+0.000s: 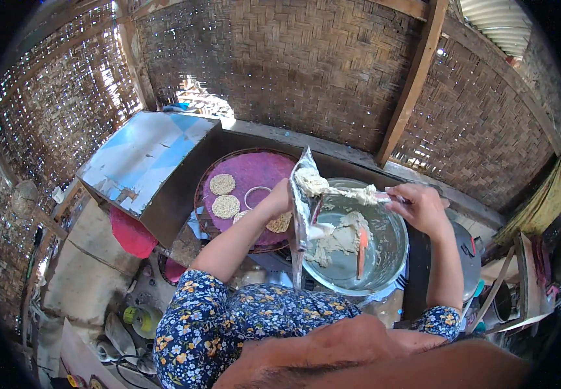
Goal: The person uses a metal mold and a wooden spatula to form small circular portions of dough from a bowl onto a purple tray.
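Note:
My left hand [281, 198] is closed round a long grey, dough-smeared tool [302, 217] with a hollow, held at the basin's left rim; its exact kind is unclear. In my right hand [417, 206] is a dough-coated utensil [358, 194], a spoon or spatula, pointing left. A lump of pale dough [311, 183] sits at its far end, at the grey tool's upper opening. Below is a metal basin [394, 259] with more dough [342, 238] and an orange-handled spatula [362, 249]. Left of it, several round lattice-patterned dough discs [226, 206] and a pale ring [254, 189] lie on purple cloth [254, 163].
A blue-and-white box-like panel [147, 152] stands left of the purple cloth. Woven bamboo walls [293, 65] enclose the back. A dark round lid [465, 259] lies right of the basin. A yellow-green gas cylinder [142, 320] stands low at the left.

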### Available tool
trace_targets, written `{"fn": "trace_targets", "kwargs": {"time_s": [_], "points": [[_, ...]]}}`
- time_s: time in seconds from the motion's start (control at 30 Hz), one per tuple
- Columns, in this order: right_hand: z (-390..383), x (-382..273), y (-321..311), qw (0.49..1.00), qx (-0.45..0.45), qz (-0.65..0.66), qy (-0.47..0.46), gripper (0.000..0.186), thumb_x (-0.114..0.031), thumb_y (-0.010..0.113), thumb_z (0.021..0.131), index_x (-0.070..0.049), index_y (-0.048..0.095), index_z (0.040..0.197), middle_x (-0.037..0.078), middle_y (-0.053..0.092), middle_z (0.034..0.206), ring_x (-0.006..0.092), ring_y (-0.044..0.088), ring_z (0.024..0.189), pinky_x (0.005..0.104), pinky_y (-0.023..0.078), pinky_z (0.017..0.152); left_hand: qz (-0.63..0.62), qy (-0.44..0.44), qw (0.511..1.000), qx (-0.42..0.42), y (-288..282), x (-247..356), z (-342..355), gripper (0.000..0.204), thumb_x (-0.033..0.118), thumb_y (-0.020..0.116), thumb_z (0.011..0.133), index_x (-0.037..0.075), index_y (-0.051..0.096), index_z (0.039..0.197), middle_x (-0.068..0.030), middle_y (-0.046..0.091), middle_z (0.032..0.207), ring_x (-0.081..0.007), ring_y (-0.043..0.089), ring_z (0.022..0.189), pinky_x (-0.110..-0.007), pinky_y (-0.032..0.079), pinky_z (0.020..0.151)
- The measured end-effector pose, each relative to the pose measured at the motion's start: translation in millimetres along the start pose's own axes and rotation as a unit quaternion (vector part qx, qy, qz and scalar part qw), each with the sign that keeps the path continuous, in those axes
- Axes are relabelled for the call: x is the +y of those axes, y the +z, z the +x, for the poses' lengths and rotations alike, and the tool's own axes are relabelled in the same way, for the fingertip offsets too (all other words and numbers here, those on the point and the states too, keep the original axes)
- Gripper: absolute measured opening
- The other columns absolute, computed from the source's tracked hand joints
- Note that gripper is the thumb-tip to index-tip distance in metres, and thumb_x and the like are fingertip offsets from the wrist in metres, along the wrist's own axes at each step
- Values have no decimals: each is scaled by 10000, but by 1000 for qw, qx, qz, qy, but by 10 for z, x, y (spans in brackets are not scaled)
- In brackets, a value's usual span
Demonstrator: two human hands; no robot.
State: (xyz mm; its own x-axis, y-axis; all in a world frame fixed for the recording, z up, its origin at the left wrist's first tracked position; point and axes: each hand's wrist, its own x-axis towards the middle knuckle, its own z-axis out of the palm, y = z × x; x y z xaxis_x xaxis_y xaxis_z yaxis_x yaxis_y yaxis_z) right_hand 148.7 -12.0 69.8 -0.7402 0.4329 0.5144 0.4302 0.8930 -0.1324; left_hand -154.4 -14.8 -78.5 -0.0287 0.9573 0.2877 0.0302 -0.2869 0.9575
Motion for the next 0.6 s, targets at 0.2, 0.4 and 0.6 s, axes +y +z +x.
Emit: {"fn": "trace_targets", "kwargs": {"time_s": [0.2,0.4,0.6], "points": [[304,-171,-97,981,-101,-158,-40,196,-274,583,733,-87,625,773,87,579,630,272,567,595,370,431,509,393,-27,918,35,298,234,-124,370,288,665,589,40,609,858,-220,589,859,-370,559,828,-425,445,717],[418,-509,240,967,-58,-216,-125,140,-232,581,711,-94,553,703,48,521,605,227,556,600,366,416,504,352,-61,934,23,301,325,-151,362,284,654,601,20,614,845,-220,593,828,-380,558,823,-420,444,713],[283,-540,-134,954,124,-212,-173,83,-149,598,642,-118,558,708,18,498,606,171,534,566,319,422,522,396,-48,917,11,-76,66,-111,297,219,547,767,28,583,993,-157,623,880,-245,605,816,-329,461,699]]}}
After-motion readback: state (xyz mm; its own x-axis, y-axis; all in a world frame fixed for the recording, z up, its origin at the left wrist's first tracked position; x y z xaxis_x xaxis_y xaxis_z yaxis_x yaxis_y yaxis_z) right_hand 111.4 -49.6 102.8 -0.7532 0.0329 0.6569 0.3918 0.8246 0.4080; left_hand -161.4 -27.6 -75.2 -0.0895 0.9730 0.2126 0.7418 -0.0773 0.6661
